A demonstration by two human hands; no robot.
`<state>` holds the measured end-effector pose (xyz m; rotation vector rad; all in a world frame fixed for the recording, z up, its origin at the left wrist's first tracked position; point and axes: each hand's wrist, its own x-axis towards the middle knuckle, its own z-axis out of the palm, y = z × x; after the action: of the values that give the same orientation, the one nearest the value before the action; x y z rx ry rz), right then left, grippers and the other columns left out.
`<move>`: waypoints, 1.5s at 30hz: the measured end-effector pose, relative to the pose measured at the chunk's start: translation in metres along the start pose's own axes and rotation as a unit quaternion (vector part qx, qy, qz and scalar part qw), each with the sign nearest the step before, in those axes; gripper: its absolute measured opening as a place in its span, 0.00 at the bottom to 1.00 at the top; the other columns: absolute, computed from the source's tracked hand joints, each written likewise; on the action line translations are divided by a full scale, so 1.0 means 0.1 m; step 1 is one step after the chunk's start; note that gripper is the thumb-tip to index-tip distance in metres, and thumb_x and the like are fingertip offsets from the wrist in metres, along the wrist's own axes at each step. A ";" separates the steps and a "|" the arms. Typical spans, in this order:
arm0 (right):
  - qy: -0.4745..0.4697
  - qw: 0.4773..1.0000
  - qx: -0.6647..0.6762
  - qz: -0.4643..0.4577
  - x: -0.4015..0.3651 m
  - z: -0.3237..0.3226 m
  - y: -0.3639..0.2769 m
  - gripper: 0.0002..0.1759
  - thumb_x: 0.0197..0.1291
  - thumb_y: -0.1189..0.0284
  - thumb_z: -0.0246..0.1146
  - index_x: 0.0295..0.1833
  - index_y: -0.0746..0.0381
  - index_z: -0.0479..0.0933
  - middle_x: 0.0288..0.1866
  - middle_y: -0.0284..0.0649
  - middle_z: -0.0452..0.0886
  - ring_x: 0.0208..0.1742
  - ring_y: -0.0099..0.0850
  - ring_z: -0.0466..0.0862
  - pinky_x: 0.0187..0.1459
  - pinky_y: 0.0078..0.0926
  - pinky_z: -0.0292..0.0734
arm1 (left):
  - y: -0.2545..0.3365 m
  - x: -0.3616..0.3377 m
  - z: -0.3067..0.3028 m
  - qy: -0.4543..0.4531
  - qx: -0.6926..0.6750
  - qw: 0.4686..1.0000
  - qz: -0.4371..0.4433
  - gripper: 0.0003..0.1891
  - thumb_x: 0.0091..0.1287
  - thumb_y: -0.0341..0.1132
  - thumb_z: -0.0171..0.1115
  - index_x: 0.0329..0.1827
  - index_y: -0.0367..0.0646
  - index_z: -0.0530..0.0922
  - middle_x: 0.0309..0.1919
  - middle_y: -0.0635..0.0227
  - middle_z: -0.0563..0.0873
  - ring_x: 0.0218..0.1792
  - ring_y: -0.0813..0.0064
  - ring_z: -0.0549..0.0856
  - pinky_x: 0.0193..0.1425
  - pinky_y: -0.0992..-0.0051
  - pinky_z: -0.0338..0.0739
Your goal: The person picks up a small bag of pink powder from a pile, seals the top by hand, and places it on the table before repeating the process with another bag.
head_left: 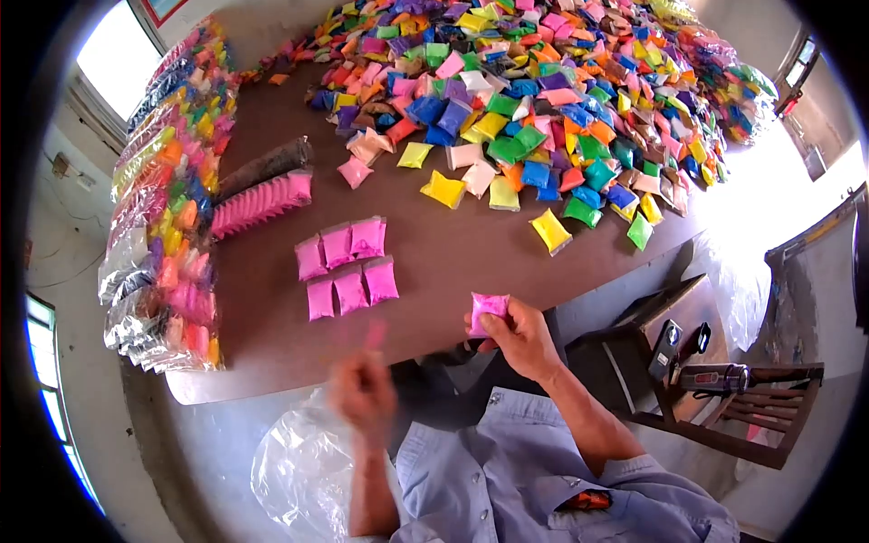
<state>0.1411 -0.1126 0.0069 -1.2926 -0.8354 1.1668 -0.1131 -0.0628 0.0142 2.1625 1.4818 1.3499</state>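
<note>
My right hand [520,338] holds a pink packet [490,312] between thumb and fingers, above the near edge of the brown table [453,258]. To its left, my left hand [363,389] is smeared by motion, with a blurred pinkish shape at its raised fingertips; whether it grips anything is unclear. Beyond the left hand, several pink packets lie on the table in two rows, a back row [337,245] and a front row [350,289]. Further back on the left lies a long stack of pink packets [262,204] on its side.
A large heap of coloured packets [534,118] covers the table's back. Bagged packets [172,226] line the left edge, beside a dark roll [264,167]. Clear plastic [303,466] hangs below the table. At right, a wooden chair [670,353] holds a phone [665,349] and a flask-like object [713,377].
</note>
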 end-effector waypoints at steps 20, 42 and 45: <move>0.114 0.972 -0.129 -0.159 -0.57 -0.31 -0.07 0.17 0.75 0.81 0.66 0.67 0.66 0.81 0.51 0.45 0.91 0.46 0.30 0.92 0.47 0.26 0.86 | 1.21 -0.02 0.74 -0.130 -0.152 0.967 0.158 0.05 0.68 0.23 0.74 0.42 0.41 0.85 0.26 0.62 0.86 0.23 0.64 0.87 0.27 0.68 0.79; 0.152 0.893 -0.304 -0.297 -0.57 -0.39 0.00 0.17 0.72 0.83 0.66 0.64 0.67 0.82 0.55 0.54 0.89 0.52 0.53 0.92 0.51 0.37 0.88 | 0.95 0.06 0.96 -0.108 -0.084 0.971 0.197 0.03 0.71 0.25 0.73 0.41 0.41 0.85 0.24 0.59 0.85 0.23 0.57 0.87 0.29 0.64 0.79; 0.145 0.898 -0.300 -0.287 -0.55 -0.40 -0.05 0.17 0.71 0.84 0.67 0.63 0.67 0.82 0.56 0.55 0.89 0.53 0.53 0.92 0.52 0.37 0.88 | 0.97 0.03 0.88 -0.143 -0.091 0.976 0.137 0.04 0.70 0.24 0.72 0.39 0.40 0.83 0.25 0.58 0.85 0.24 0.59 0.86 0.31 0.64 0.79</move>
<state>0.1660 -0.1761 0.0137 -1.5090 -1.2927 0.2290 0.0161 -0.0795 0.0240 2.3786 0.9466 1.1343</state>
